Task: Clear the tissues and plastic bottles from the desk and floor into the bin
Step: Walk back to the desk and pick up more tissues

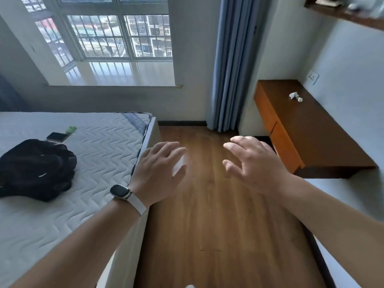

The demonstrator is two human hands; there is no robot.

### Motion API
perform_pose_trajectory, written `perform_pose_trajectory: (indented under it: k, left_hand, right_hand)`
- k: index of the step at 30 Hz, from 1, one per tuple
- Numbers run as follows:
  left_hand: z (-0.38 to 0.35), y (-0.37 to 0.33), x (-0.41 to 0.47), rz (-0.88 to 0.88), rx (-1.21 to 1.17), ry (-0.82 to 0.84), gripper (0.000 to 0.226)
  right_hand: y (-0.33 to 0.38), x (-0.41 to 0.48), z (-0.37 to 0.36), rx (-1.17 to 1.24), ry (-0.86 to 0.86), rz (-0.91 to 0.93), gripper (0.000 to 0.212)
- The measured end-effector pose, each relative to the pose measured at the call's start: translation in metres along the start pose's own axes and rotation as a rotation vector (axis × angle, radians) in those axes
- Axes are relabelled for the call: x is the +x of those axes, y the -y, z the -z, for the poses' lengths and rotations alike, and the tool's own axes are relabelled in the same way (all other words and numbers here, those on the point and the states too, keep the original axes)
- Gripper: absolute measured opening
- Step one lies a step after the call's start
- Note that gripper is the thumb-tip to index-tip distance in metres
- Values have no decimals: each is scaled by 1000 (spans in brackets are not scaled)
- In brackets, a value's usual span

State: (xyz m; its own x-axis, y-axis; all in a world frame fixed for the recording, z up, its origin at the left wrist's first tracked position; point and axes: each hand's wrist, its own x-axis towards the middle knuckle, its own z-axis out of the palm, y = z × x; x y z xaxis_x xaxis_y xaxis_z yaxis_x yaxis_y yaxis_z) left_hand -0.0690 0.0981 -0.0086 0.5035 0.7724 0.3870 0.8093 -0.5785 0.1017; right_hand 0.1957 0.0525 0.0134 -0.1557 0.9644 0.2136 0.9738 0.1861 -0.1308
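Grip state: your left grip (pixel 160 173) and right grip (pixel 255 169) are both held out over the floor (pixel 207 215), fingers spread and slack, holding nothing. A watch (pixel 121 191) sits on the left wrist.

Task items: a small cluster of crumpled tissues (pixel 295 97) lies on the table (pixel 311 138), near the wall side and well apart from either grip. No plastic bottle is in view. The floor strip between bed (pixel 93 163) and table looks bare, apart from a small white thing (pixel 190 286) cut by the bottom edge; cannot identify it.

Risks, as judged:
- The tissues are several loose pieces. One pinch may leave a piece behind or drop it off the table edge onto the floor.
- No bin is in view. You would be carrying light paper to an unseen target, so a piece could slip out on the way.
- Items outside this view could be missed; check both ends of the floor.
- A green object (pixel 71 129) on the bed is too blurred to name; do not assume it is rubbish.

Containers: the table's drawers (pixel 284 150) are closed, contents hidden. A black backpack (pixel 35 169) lies slumped on the bed beside a dark flat object (pixel 56 137); its contents cannot be seen.
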Motion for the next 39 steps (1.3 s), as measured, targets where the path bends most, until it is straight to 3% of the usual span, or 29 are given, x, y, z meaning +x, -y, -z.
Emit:
perform_pose_trajectory:
  k: [14,25,32,39]
  left_hand:
    - [-82,-2,160,-208,-81,85,45]
    - [-152,-36,323,-200,-30,136,48]
    - [-193,-75,427,-229,-16,83,45]
    - [-234,-100,496,-286,-22,122,45]
  right_hand:
    - [-99,65,-25,-54,-79,-155,54]
    - [-251,173,-50,34,-26,-146,54]
    - [-364,215,-42,-66,31,-110,51]
    - [-425,241,-35,-49,37,-197,52]
